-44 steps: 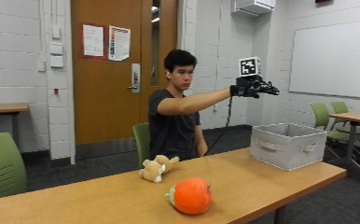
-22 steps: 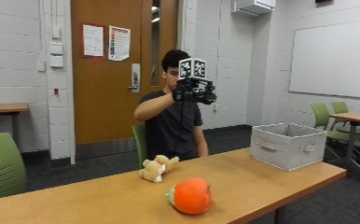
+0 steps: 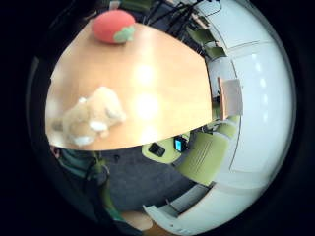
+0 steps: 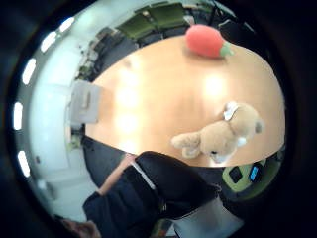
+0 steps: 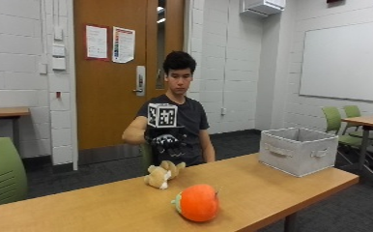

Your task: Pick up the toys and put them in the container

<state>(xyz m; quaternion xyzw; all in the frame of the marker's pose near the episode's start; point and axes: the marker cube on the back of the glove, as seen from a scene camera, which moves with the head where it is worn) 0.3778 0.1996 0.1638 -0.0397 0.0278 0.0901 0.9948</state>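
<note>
On the table (image 5: 109, 212) lie the plush animal (image 5: 163, 174), then the orange toy (image 5: 197, 203); the container (image 5: 298, 150) stands far right. The gloved right hand (image 5: 165, 141) hovers above the plush, holding nothing; I cannot tell its finger spread. Step: reaching. Next, I think, it must lower and grasp.

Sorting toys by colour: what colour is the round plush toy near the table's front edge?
The round plush toy is orange-red with a green stem end, clearest in the outside view.

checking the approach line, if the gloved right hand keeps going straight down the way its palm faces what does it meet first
Most likely the tan plush teddy bear lying on the wooden table: the black-gloved right hand hovers just above it, palm down. Depth is uncertain, so it could land on bare tabletop beside the bear.
</note>
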